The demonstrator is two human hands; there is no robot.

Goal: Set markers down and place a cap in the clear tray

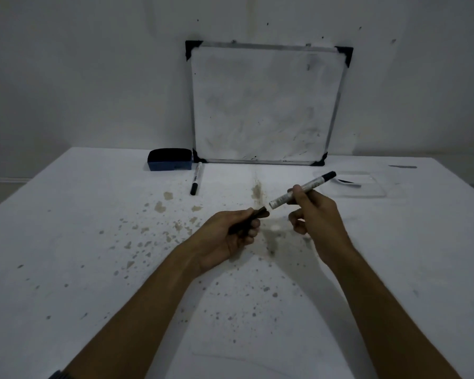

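My right hand (pixel 311 212) pinches a silver-white marker (pixel 307 186) near its middle, with the black end pointing up and to the right and the open end pointing down-left. My left hand (pixel 230 233) grips a black cap (pixel 253 218), whose tip sits a small gap away from the marker's open end. Both hands hover above the stained white table (pixel 93 242). A small whiteboard (pixel 263 105) with smudged ink leans against the wall behind them.
A second marker (pixel 196 178) with a black cap lies on the table in front of the whiteboard's left corner. A blue and black eraser (pixel 169 159) sits beside it to the left. A clear plastic tray (pixel 359 184) lies to the right.
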